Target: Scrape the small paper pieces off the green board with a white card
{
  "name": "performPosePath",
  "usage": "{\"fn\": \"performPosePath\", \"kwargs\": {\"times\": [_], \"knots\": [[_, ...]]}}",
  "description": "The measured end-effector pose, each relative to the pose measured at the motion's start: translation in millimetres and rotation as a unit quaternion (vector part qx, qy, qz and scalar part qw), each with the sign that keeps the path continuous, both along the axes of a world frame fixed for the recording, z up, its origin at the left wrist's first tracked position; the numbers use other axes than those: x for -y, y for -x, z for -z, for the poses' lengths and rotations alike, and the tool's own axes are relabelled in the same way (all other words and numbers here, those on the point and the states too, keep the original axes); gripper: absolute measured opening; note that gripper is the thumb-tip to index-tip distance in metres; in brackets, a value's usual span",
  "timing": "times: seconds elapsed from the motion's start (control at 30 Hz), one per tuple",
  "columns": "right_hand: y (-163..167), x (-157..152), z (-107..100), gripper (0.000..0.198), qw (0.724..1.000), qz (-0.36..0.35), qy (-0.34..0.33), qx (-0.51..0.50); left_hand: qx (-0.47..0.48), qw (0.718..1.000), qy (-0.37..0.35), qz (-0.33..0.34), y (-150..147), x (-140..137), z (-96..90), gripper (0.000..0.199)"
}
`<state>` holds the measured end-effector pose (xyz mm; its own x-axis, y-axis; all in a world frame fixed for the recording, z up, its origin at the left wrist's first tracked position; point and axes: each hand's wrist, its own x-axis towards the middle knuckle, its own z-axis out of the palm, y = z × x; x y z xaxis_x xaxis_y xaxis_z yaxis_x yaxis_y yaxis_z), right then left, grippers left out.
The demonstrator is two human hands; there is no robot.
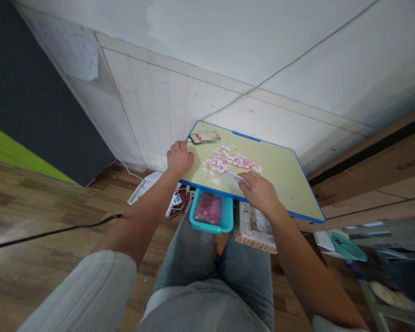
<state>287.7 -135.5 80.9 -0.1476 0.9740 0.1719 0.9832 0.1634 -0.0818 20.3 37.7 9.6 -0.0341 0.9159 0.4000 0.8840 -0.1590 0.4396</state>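
My left hand (pixel 180 158) lies over the left edge of a small yellow-green tabletop (pixel 276 173) with a blue rim. Its fingers are bent around that edge, their tips partly hidden. In my right hand (pixel 259 190) is a thin white card (pixel 234 177), pinched between thumb and fingers and held low over the tabletop. Just beyond the card spreads a loose pile of small pink and white pieces (pixel 223 160), flat and scattered. A phone (pixel 195 138) with a cable sits near the far left corner, its right part blurred out.
Below the front edge stands a turquoise tub (pixel 230 216) holding a bag of pink material. A patterned, cloth-lined basket (pixel 256 242) is beside it. Power strips and cables (pixel 175 199) lie at left. Cardboard boxes (pixel 370 170) stand at right, and a wall (pixel 166 87) rises behind.
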Motion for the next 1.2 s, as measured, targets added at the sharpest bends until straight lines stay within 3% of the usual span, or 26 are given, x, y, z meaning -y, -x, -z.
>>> {"fn": "performPosePath", "kwargs": {"times": [0.13,0.37,0.63,0.87,1.2], "knots": [[11,15,7,0.037,0.998,-0.006,-0.032,-0.047,-0.040,0.998,0.056,-0.010,-2,3,8.9,0.049],[30,15,13,0.036,0.999,-0.025,-0.010,-0.035,-0.048,0.995,0.080,-0.034,-6,0,6.7,0.052],[-3,23,21,0.039,0.993,-0.105,-0.008,-0.045,-0.055,0.994,0.093,-0.029,-7,-3,8.2,0.054],[-14,21,28,0.040,0.987,-0.116,-0.080,-0.078,-0.048,0.994,0.098,-0.027,-8,-3,6.4,0.052],[-28,33,35,0.047,0.991,-0.118,-0.028,-0.049,-0.055,0.994,0.087,-0.025,-8,-1,6.0,0.053]]}}
